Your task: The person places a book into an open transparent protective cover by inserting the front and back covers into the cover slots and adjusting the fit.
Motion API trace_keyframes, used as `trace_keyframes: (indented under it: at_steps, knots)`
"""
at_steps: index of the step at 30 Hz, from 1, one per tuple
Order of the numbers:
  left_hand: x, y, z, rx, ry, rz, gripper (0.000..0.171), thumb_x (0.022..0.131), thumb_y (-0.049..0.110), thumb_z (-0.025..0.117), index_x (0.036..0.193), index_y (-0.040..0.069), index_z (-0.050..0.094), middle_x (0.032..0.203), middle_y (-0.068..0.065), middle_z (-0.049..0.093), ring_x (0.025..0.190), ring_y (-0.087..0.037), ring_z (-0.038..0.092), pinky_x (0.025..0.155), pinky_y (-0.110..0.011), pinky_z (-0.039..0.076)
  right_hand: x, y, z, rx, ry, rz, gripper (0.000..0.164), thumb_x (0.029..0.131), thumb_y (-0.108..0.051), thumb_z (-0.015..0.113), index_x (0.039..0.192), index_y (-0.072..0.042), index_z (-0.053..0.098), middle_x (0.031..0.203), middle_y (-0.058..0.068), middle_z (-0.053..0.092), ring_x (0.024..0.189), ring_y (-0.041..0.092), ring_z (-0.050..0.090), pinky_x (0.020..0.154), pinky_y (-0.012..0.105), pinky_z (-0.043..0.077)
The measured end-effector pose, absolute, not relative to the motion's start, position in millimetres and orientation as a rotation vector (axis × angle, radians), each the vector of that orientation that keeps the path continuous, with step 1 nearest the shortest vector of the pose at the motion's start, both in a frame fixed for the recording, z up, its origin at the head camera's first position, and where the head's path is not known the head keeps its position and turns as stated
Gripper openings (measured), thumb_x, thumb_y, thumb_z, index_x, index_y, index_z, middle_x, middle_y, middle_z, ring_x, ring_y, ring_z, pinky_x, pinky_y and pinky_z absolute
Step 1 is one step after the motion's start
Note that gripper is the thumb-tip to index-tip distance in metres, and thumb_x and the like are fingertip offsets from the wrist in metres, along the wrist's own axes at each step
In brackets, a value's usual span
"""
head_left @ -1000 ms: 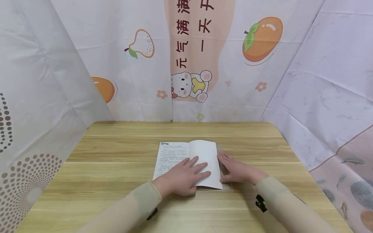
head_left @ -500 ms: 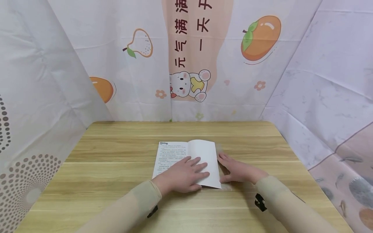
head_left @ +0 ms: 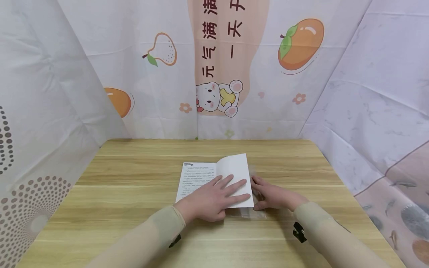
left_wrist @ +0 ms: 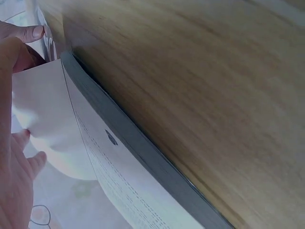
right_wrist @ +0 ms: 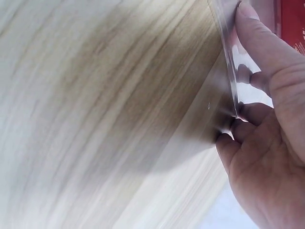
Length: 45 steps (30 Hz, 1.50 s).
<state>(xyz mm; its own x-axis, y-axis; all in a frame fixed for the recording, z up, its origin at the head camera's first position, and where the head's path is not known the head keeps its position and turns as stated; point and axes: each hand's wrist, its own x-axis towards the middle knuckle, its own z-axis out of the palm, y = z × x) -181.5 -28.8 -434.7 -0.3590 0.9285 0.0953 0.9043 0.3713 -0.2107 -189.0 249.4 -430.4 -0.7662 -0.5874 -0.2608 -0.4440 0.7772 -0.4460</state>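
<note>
An open book lies on the table, its left page printed and its right-hand leaf blank white and raised. My left hand has its fingers spread over that leaf; in the left wrist view the thumb goes under the edge of the leaf. A clear plastic book cover sticks out beneath the leaf on the right. Beside it my right hand rests, thumb and fingers apart, fingertips touching the plastic. Part of a red surface shows beyond the right thumb.
The wooden table reaches back to a white curtain printed with fruit and writing. More cloth hangs at the left and right sides. A black strap piece hangs at the right sleeve.
The white leaf has been lifted, its near and far right corners shifting up in the head view and exposing more clear plastic. My left fingers moved slightly right with it. The right hand stays put.
</note>
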Motion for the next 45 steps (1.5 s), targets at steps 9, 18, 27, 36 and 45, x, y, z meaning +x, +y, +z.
trace_keyframes:
  at_steps: [9,18,27,36,45]
  knots:
    - [-186,-32,-430,-1.667,-2.393,0.132,0.088,0.083,0.028,0.053,0.154,0.038,0.001,0.162,-0.002,-0.005,0.143,-0.036,0.008,0.110,-0.061,0.023,-188,250,-428,-0.741,2.565,-0.534,0.088,0.085,-0.038,0.072,0.152,-0.008,0.024,0.156,0.029,0.007,0.139,0.045,0.016,0.108,0.061,0.027]
    - [-188,-37,-429,-1.680,-2.291,0.170,0.075,0.084,0.031,0.050,0.153,0.030,0.021,0.161,-0.002,0.010,0.143,-0.034,0.014,0.112,-0.058,0.022,-187,249,-428,-0.747,2.571,-0.504,0.086,0.086,-0.037,0.072,0.151,-0.007,0.025,0.155,0.030,0.009,0.138,0.045,0.018,0.107,0.060,0.029]
    - [-184,-41,-430,-1.671,-2.295,0.247,0.076,0.087,0.035,0.053,0.154,0.028,0.017,0.161,-0.003,0.011,0.143,-0.035,0.014,0.109,-0.062,0.024,-186,250,-428,-0.759,2.570,-0.485,0.086,0.087,-0.040,0.070,0.151,-0.005,0.025,0.155,0.030,0.009,0.138,0.046,0.019,0.106,0.061,0.030]
    - [-186,-40,-428,-1.630,-2.248,0.232,0.077,0.085,0.037,0.054,0.154,0.027,0.019,0.161,-0.006,0.009,0.142,-0.038,0.014,0.109,-0.063,0.023,-185,250,-426,-0.747,2.567,-0.483,0.085,0.087,-0.040,0.070,0.151,-0.006,0.025,0.156,0.029,0.008,0.139,0.045,0.017,0.107,0.060,0.029]
    - [-189,-46,-428,-1.598,-2.332,0.162,0.065,0.088,0.036,0.048,0.150,0.029,0.031,0.158,-0.005,0.021,0.142,-0.037,0.018,0.104,-0.063,0.031,-184,248,-423,-0.736,2.559,-0.485,0.084,0.088,-0.038,0.069,0.151,-0.005,0.025,0.156,0.029,0.008,0.139,0.044,0.016,0.108,0.060,0.028]
